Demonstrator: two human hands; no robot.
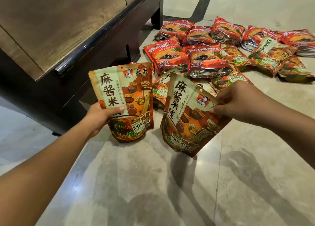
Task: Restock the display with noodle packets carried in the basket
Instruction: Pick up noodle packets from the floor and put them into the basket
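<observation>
Held packets: two orange rice-noodle pouches; the left pouch (pixel 126 96) is upright, the right pouch (pixel 187 123) tilted, its bottom at or near the floor.
Loose stock: pile of packets (pixel 213 55), red and orange, lies on the tiled floor (pixel 153 183) just behind; no basket in view.
Display: wooden cabinet (pixel 59 21) at left.
Risk: the right pouch is held by a thin pinch and could slip or tear if swung.
Left hand (pixel 98 116): thumb across the front, gripping the left pouch low.
Right hand (pixel 238 99): fingertips pinching the right pouch's top corner.
</observation>
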